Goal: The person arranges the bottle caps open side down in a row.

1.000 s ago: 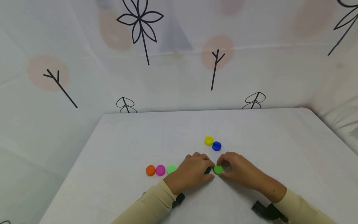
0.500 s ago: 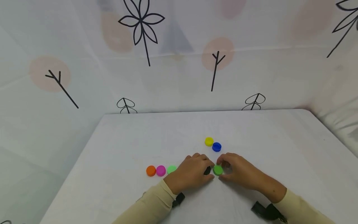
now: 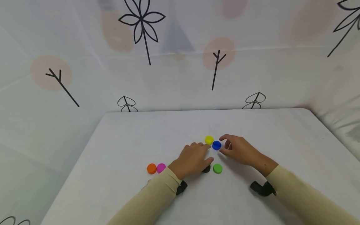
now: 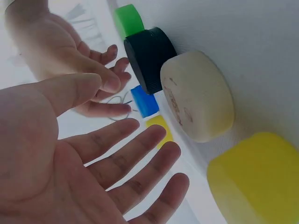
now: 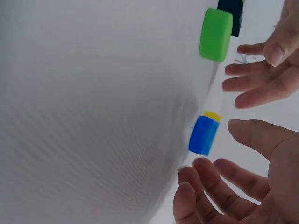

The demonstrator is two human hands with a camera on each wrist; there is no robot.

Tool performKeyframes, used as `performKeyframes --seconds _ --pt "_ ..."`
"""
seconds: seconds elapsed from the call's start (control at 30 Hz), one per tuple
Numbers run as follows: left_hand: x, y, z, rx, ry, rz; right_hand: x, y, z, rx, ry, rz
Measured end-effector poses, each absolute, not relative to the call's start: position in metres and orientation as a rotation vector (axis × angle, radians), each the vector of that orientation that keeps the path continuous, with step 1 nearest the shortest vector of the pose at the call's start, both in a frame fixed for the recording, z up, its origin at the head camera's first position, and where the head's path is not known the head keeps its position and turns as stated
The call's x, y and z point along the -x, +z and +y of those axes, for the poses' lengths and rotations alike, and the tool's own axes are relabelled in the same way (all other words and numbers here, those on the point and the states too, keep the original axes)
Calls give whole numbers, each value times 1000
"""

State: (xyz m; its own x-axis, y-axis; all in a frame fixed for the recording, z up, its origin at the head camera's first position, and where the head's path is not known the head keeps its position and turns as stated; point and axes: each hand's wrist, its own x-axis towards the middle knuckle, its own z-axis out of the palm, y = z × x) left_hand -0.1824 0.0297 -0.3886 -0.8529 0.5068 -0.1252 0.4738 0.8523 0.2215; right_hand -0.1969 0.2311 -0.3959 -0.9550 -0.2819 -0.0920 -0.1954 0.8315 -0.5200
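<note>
My right hand (image 3: 240, 150) is beside the blue bottle cap (image 3: 216, 145), thumb and fingers parted on its near and far sides. In the right wrist view, the blue cap shows between them with a gap. My left hand (image 3: 192, 160) hovers over the front row, fingers spread, fingertips near the yellow cap (image 3: 209, 140), which lies against the blue one. Under the left hand lies a black cap (image 3: 206, 168), partly covered, with a green cap (image 3: 217, 168) to its right. A cream cap (image 4: 198, 98) and a large-looking yellow cap (image 4: 257, 177) appear in the left wrist view, hidden from the head view.
An orange cap (image 3: 152, 168) and a magenta cap (image 3: 161, 168) lie side by side at the row's left end. All stand on a white-covered table (image 3: 140, 134), with a patterned cloth backdrop (image 3: 180, 78) behind. Dark wrist-camera mounts hang below both forearms.
Both hands have left the green cap and moved away from me, toward the blue and yellow caps. The green cap stays next to the black one. The left forearm now hides the light green cap.
</note>
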Motion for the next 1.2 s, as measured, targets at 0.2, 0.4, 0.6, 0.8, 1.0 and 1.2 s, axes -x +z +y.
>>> performKeyframes --seconds 0.2,0.4,0.6,0.8,1.0,1.2 --pt "192 -388 41 -684 236 2790 210 -400 228 344 -749 2789" --pt "201 -389 46 -671 224 2810 216 -404 227 350 -746 2781" --pt "208 -389 49 -695 202 2808 218 -405 226 371 -770 2778" --pt "211 -389 52 -685 214 2802 217 -407 225 393 -770 2791" --pt "209 -387 49 -651 361 2820 210 -405 226 407 -774 2816" --pt "208 -383 43 -626 633 2829 198 -401 231 492 -852 2852"
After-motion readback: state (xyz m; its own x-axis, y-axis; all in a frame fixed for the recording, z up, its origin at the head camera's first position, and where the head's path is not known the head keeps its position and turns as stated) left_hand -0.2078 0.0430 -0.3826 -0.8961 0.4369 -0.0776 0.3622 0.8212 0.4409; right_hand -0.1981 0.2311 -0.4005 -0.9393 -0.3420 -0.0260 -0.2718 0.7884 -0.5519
